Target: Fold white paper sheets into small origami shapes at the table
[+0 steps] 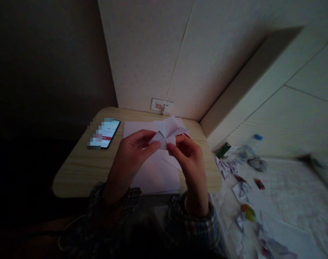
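Wooden table [80,172] bare toward front-left edge; hands [130,154], nearly closed, pinch folded paper [164,144] above white sheets [155,178].

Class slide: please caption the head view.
Two hands hold a folded white paper piece above white paper sheets on a pale wood-grained table.
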### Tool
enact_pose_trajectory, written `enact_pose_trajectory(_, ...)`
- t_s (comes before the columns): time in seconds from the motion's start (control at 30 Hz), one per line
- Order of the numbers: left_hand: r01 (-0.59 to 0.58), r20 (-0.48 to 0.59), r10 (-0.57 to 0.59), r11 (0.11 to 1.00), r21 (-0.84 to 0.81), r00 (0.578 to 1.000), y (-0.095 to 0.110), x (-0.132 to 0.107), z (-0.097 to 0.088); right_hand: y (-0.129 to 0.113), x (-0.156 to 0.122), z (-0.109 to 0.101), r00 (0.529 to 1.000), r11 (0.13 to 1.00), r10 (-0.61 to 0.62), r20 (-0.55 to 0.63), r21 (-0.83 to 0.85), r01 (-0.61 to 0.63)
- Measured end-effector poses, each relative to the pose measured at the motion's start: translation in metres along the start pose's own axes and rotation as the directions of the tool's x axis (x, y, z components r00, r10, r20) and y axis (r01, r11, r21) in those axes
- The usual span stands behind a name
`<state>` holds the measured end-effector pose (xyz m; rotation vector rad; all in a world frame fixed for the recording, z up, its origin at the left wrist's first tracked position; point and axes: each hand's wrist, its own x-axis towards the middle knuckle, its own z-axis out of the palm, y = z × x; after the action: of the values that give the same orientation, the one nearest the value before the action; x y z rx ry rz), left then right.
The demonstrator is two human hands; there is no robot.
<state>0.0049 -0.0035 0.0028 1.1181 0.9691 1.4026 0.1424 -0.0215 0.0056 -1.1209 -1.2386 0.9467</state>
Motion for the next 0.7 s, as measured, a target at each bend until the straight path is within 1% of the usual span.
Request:
enact_pose_trajectory(0.07, 0.020, 0.039, -0.020, 1.000, -0.002, 0.999, -0.001, 0.001, 0.000, -0.002, -0.001, 0.000, 1.000, 1.000, 0.001, 0.007, -0.012, -0.001)
enact_pose_trajectory(0.17, 0.012, 0.071, -0.015, 0.999, 0.038, 0.997, -0.002, 0.002, -0.001, -0.003, -0.001, 0.001, 1.000, 0.998, 0.003, 0.027, -0.064, -0.001)
enact_pose_trajectory(0.27, 0.010, 0.077, -0.015, 0.998, 0.061, 0.997, -0.001, 0.002, -0.001, 0.000, -0.002, 0.002, 1.000, 0.994, 0.008, 0.029, -0.111, -0.004)
enact_pose_trajectory(0.37, 0.045, 0.087, -0.050, 0.998, 0.054, 0.995, 0.004, 0.001, 0.001, 0.003, -0.001, 0.004, 1.000, 0.988, 0.030, -0.002, -0.153, -0.030)
enact_pose_trajectory(0.47, 0.056, 0.063, -0.058, 0.998, 0.019, 0.996, 0.005, 0.001, 0.003, 0.003, -0.001, 0.006, 0.999, 0.989, 0.037, 0.027, -0.141, -0.033)
enact_pose_trajectory(0.57, 0.052, 0.040, -0.052, 0.999, 0.006, 0.998, 0.000, 0.003, 0.002, 0.002, 0.000, 0.006, 0.999, 0.993, 0.012, 0.049, -0.114, -0.007)
enact_pose_trajectory(0.7, 0.053, 0.087, -0.058, 0.997, 0.057, 0.995, -0.007, 0.006, -0.001, 0.004, 0.000, 0.003, 0.999, 0.983, -0.007, 0.032, -0.182, 0.013)
